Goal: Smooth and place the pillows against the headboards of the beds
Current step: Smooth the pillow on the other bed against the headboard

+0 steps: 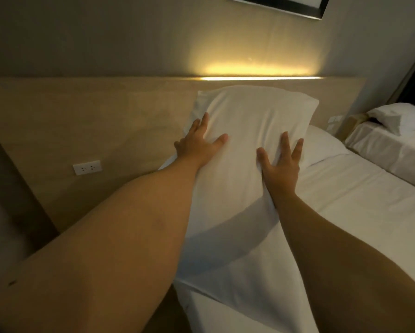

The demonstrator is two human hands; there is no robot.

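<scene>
Pressing both palms flat, fingers spread, my left hand (197, 145) and right hand (279, 162) rest on the white pillow (247, 121) leaning upright against the wooden headboard (129, 111).

No legible text, label, brand or number appeared anywhere in the bedroom scene; the white wall socket (87, 167) on the wooden headboard (105, 121) bore no readable marking, and the framed picture (277, 4) above showed none either.
</scene>
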